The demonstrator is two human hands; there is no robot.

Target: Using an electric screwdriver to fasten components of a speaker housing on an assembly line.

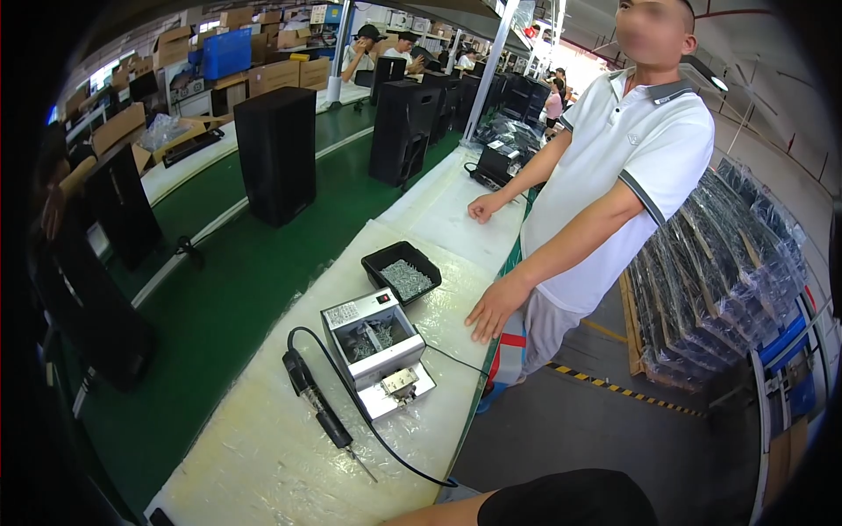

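Neither of my hands is in view; at the lower edge only a strip of bare skin and black cloth (570,498) shows. On the white-covered bench (254,438) lies a black electric screwdriver (317,399) with a long thin bit, its cable curving round to the right. Beside it stands a grey screw feeder (375,351) with many small screws in its hopper. Just behind that, a black plastic bin (402,272) holds a heap of silver screws (406,279).
Across the bench at right stands a person in a white polo shirt (627,140), one hand (497,309) flat on its edge. Tall black speaker cabinets (276,156) line the green conveyor (346,175) at left. Plastic-wrapped stacks (715,272) stand on the floor at right.
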